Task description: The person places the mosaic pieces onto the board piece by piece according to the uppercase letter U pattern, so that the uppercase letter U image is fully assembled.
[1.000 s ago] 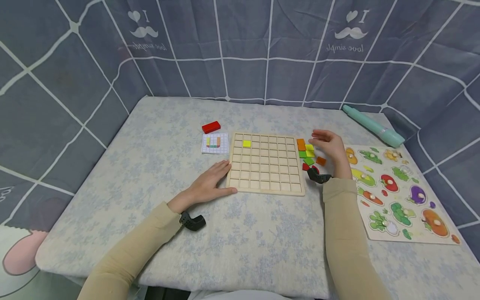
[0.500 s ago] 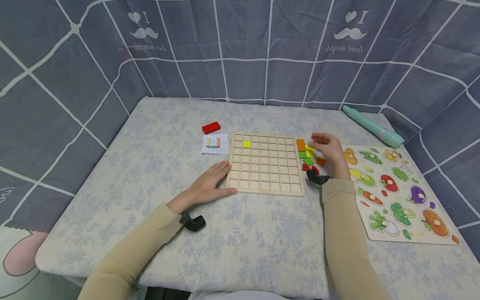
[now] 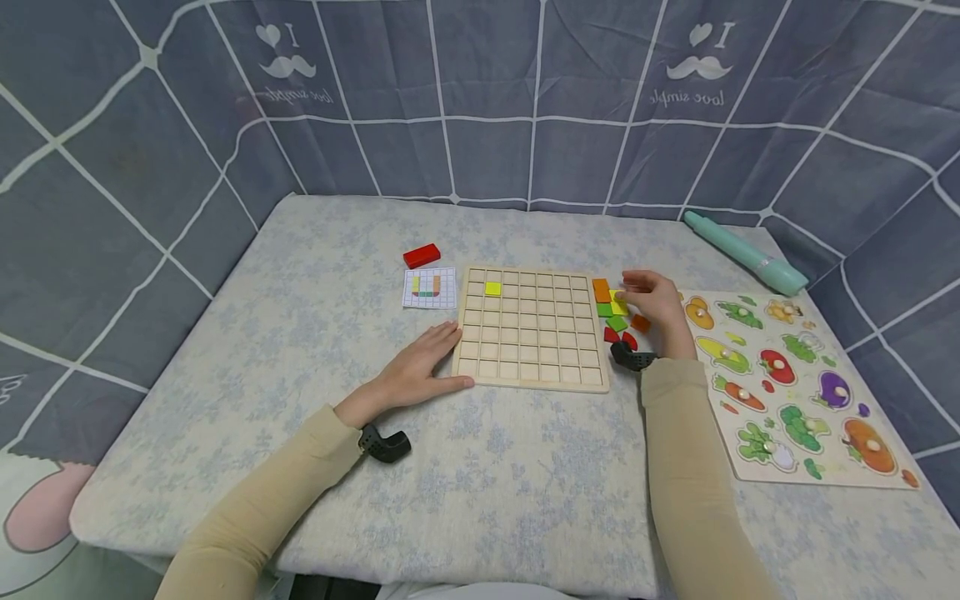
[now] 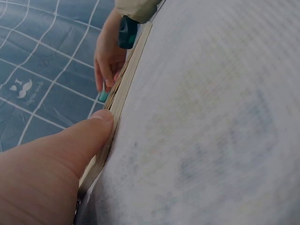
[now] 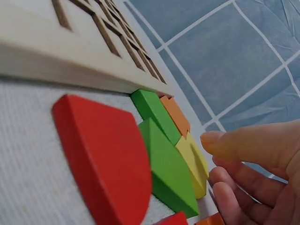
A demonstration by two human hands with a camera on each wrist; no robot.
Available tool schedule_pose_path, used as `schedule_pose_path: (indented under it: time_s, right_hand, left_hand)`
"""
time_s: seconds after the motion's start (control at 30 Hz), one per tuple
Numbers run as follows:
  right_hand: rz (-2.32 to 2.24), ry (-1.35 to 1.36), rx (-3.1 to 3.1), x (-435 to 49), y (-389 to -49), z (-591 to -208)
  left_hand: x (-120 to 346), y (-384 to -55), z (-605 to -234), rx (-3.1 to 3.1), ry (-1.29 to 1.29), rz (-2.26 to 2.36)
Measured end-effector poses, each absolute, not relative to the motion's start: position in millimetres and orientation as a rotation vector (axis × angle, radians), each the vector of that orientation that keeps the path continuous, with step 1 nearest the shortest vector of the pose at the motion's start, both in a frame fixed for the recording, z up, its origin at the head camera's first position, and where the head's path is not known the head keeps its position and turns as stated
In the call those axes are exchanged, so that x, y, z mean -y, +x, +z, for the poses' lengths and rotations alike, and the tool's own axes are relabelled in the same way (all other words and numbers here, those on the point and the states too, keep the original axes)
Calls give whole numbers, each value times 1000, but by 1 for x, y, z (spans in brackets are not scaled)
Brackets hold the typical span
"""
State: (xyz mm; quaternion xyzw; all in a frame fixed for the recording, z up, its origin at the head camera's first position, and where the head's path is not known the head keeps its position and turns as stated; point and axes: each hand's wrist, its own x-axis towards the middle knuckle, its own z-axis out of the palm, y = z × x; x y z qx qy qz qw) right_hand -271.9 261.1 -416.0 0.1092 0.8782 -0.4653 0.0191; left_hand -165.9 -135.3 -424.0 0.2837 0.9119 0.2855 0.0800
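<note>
A wooden grid board (image 3: 531, 329) lies mid-table, with one yellow square (image 3: 492, 288) in an upper-left cell. My left hand (image 3: 416, 367) rests flat at the board's left edge, fingers straight; in the left wrist view its thumb (image 4: 96, 129) lies along the board's side. Over by the right edge, my right hand (image 3: 654, 300) hovers with relaxed, bent fingers beside a yellow block (image 5: 192, 164). Its thumb tip is right at that block in the right wrist view. Green blocks (image 5: 171, 171), an orange block (image 3: 602, 290) and a red rounded block (image 5: 105, 154) lie close together there.
Left of the board lie a small pattern card (image 3: 430, 287) and a red block (image 3: 422, 256). A vegetable puzzle board (image 3: 806, 392) occupies the right side, with a teal cylinder (image 3: 746, 252) behind it. A grey-blue checked curtain (image 3: 487, 100) surrounds the table.
My right hand has lowered slightly, and its fingertips are nearer the yellow blocks. The left hand and the board have stayed still.
</note>
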Motion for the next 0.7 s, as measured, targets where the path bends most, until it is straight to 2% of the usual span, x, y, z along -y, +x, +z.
schedule_pose_path:
  time_s: [0.7]
  right_hand:
    - [-1376,245,-2752,-262,-268,-416]
  left_hand:
    - [135,-166,-424,-2731,864,862]
